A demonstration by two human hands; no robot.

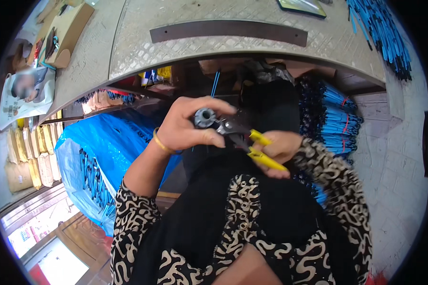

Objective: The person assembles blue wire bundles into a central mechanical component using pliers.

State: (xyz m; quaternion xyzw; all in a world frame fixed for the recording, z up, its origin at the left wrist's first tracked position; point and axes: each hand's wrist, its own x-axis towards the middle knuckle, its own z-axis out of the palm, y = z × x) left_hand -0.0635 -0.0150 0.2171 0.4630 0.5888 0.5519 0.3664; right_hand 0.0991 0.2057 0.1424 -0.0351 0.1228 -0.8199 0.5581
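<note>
In my left hand [188, 124] is a grey, round, notched hub [205, 117] with a hole in its middle, gripped between thumb and fingers. Two thin blue rods [216, 83] stick up from behind that hand; where they end is hidden. My right hand [281, 147] is closed around a pair of pliers [267, 159] with yellow handles, which are spread apart. The dark metal head of the pliers reaches the hub's right side, close to my left fingertips. What lies between the jaws is too small to make out.
Ahead stands a worn table [133, 28] with a dark curved strip [228, 31] on it. Bundles of blue rods [383, 38] lie at its right end, and more bundles [337, 118] are stacked below. A blue plastic sack [100, 137] of rods stands to my left.
</note>
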